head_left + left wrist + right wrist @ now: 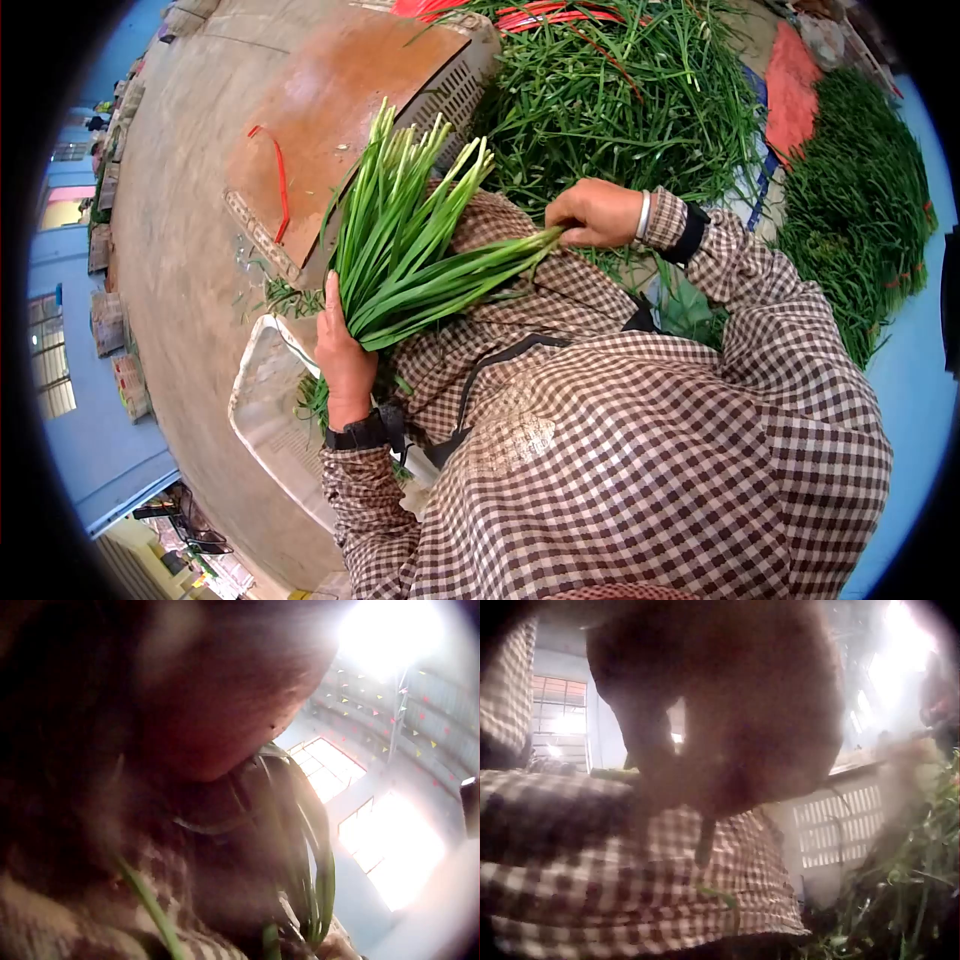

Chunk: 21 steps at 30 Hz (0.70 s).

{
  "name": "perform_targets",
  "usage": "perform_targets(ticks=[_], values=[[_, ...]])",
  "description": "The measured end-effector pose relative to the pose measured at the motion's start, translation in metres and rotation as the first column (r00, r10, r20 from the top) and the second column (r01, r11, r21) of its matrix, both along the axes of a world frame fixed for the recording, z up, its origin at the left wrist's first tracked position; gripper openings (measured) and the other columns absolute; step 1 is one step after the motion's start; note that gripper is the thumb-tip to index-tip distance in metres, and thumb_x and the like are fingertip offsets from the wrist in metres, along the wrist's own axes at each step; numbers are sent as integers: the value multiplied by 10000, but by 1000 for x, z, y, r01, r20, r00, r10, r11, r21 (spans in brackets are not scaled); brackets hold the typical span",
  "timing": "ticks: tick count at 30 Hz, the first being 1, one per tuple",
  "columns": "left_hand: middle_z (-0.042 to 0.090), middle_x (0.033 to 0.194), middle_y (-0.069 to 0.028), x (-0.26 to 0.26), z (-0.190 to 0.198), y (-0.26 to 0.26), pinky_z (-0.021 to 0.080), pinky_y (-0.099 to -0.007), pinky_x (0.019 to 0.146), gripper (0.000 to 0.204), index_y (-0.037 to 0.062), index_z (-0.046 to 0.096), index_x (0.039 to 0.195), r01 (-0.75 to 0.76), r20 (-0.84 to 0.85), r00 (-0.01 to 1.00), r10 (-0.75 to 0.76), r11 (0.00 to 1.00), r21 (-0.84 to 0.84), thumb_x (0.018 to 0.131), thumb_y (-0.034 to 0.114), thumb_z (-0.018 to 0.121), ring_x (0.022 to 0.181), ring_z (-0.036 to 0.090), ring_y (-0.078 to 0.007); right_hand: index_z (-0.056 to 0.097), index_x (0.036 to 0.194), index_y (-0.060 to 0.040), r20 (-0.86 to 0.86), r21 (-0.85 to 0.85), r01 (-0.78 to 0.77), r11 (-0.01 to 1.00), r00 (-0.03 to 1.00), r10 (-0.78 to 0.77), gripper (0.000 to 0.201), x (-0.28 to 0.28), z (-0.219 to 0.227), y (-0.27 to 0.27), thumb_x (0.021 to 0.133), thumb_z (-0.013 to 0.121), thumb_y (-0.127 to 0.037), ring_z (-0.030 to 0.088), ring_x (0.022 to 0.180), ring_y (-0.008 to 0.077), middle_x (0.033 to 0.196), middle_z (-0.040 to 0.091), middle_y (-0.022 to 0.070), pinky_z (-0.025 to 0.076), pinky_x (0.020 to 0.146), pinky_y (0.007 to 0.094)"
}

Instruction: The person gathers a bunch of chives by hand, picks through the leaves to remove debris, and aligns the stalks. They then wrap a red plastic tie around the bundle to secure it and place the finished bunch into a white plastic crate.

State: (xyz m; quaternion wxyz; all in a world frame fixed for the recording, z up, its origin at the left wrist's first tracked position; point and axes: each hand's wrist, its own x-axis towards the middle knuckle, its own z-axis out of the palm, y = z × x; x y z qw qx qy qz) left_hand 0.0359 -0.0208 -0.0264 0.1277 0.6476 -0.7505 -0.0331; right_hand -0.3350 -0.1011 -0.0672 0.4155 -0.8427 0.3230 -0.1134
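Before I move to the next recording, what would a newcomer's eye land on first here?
Probably the fanned bunch of bright green stalks near the middle of the head view, held in the left hand, with the right hand pinching the ends of some at one side. Next might come the large heap of loose greens at the top, then the red strip lying on the brown board at upper left.

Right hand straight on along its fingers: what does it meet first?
Past the leaf ends it pinches, the right hand would probably meet the rest of the green bunch in the left hand. Depth is unclear; the checked cloth beneath might come first.
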Motion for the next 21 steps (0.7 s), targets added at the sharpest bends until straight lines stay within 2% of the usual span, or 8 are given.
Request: perform_targets(ticks=[5,7,9,10,11,13,17,21], values=[[533,911,-144,1,-1,0,460,-407,688,829,141,247,1404,6,7,1000,-6,1000,21,702,76,682,827,532,-344,630,825,-15,0,-93,164,982,986,-165,126,-32,-9,-28,777,598,-127,615,687,268,754,641,130,502,654,374],[535,915,-146,1,-1,0,460,-410,689,820,141,250,1402,10,5,1000,-11,1000,17,706,65,676,823,531,-349,638,845,-17,-16,131,358,924,933,-359,125,-50,-7,-42,787,599,-121,621,698,259,787,649,135,511,704,374],[539,920,-149,1,0,0,458,-413,690,820,135,251,1401,-13,27,1000,11,999,40,703,60,677,831,532,-353,642,879,-13,-683,-366,372,853,515,-518,138,-49,-15,-46,781,618,-107,624,722,242,831,652,144,509,742,398],[539,920,-149,0,1,-3,458,-413,690,820,135,251,1401,-10,26,1000,9,999,36,703,60,677,831,532,-353,643,924,-14,-647,-446,300,843,543,-535,191,-49,-20,-44,785,618,-142,622,727,251,860,647,165,504,749,428],[540,922,-153,-1,1,-4,458,-415,691,820,129,252,1399,-13,23,1000,12,999,41,701,53,676,837,533,-355,653,920,-16,-297,-524,356,774,775,-558,249,-43,-28,-41,802,617,-232,617,715,258,835,647,162,508,734,407],[541,924,-157,0,1,0,457,-416,692,819,124,254,1398,-15,27,1000,13,998,63,699,45,675,844,533,-357,665,882,-14,-63,-159,378,912,918,-391,312,-22,-12,-35,805,618,-313,612,686,259,797,650,146,511,701,375],[540,926,-163,-1,1,-4,452,-415,697,810,114,263,1391,49,-3,999,-49,999,1,696,23,669,841,528,-359,664,853,2,-178,78,218,973,963,-201,272,44,11,-11,802,623,-262,616,665,269,748,649,140,500,650,396],[541,929,-160,-1,3,-2,449,-410,703,808,112,269,1388,28,-12,1000,-27,999,16,694,22,672,834,524,-356,636,838,8,-93,20,184,983,979,-181,230,55,-1,-7,799,622,-217,602,656,305,701,620,153,485,635,433]])
